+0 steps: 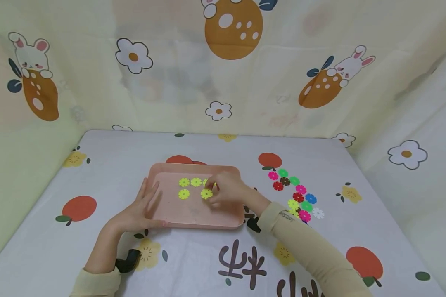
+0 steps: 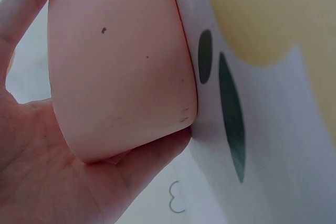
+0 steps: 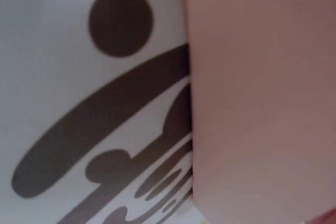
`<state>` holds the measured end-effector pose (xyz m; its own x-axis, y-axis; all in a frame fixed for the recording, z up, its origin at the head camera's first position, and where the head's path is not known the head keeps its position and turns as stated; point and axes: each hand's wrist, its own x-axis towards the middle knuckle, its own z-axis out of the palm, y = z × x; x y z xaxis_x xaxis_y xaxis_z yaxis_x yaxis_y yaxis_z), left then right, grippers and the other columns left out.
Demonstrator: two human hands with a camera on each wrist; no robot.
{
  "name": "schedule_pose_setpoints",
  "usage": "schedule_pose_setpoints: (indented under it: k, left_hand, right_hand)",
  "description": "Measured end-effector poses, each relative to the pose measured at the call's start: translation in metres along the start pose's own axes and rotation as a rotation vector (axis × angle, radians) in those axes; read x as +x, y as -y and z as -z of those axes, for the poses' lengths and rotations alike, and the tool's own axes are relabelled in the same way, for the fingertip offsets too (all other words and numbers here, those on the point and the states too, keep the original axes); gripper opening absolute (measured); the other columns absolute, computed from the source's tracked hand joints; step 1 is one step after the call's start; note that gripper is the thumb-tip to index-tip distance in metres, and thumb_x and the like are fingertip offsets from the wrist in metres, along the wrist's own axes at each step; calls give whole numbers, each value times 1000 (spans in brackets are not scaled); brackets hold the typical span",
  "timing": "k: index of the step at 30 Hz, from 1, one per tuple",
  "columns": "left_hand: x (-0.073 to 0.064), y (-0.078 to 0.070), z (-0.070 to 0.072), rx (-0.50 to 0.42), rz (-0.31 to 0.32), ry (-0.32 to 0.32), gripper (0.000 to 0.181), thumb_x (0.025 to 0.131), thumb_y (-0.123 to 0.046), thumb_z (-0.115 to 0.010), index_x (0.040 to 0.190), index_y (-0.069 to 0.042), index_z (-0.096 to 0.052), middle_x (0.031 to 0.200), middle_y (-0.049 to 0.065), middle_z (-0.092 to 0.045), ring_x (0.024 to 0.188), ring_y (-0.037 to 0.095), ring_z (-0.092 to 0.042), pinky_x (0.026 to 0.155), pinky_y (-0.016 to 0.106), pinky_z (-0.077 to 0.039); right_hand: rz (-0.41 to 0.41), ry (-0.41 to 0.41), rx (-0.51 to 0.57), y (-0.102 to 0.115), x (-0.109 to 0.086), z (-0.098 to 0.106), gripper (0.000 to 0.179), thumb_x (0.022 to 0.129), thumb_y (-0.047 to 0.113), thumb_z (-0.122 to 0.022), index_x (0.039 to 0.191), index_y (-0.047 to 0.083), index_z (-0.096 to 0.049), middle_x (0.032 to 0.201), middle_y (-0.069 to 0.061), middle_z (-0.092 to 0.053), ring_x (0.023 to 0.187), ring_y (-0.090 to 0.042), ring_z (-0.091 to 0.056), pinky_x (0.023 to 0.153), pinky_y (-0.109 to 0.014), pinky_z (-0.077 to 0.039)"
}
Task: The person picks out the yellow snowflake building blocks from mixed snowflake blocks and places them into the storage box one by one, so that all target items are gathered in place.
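A shallow pink tray (image 1: 193, 216) lies on the table with several yellow flower-shaped pieces (image 1: 184, 182) in its upper part. My left hand (image 1: 135, 212) grips the tray's left end, fingers along the side rim and thumb at the front edge. The left wrist view shows that hand (image 2: 58, 156) wrapped round the tray's corner (image 2: 121, 77). Over the tray, my right hand (image 1: 226, 189) has bent fingers and pinches a yellow flower piece (image 1: 206, 194) at its fingertips. Its fingers partly hide the upper row. The right wrist view mostly holds the tray's side (image 3: 257, 87).
Right of the tray, loose flower pieces in several colours lie scattered, among them a blue one (image 1: 310, 199) and a white one (image 1: 318, 213). A printed white cloth (image 1: 107, 173) covers the table, and a patterned curtain (image 1: 171, 82) hangs behind.
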<state>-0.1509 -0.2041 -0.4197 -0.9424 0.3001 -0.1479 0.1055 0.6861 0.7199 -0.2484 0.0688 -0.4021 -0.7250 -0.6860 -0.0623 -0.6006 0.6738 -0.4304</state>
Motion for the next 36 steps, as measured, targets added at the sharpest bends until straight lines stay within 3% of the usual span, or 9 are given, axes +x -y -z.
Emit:
schedule_pose_setpoints:
  k: [5,14,23,30,36]
  left_hand:
    - [0,0,-1,-3,7,-3,115,65,-44,-79,148,-10,-6,149,16,21,134,46,4,95,66,-23]
    - [1,0,0,-3,18,-4,114,65,-43,-79,148,-10,-7,149,17,21,134,46,3,95,65,-23]
    - [0,-1,0,-6,16,-4,114,66,-42,-79,148,-10,-7,149,17,20,134,46,2,96,65,-23]
    - [0,-2,1,-11,24,3,114,66,-42,-79,148,-12,-6,149,16,21,134,46,3,95,65,-23]
    - [-1,-2,1,5,9,-4,115,65,-44,-79,148,-9,-7,149,18,19,134,45,3,96,65,-22]
  right_hand:
    - [-11,49,5,0,6,-5,32,72,25,-75,101,12,-70,76,8,-63,57,-7,-48,54,-20,-37]
    - [-12,80,-61,0,13,-9,31,75,23,-74,104,13,-71,84,8,-65,69,-8,-52,62,-20,-42]
    - [73,96,-167,0,20,-14,27,79,24,-69,105,16,-70,82,10,-61,73,-7,-50,68,-19,-42]
    - [155,78,-259,3,25,-17,5,81,22,-65,83,17,-67,60,7,-43,62,-8,-42,56,-20,-33]
    - [163,60,-322,9,27,-17,10,82,27,-66,77,19,-64,62,9,-49,61,-7,-45,55,-21,-35]
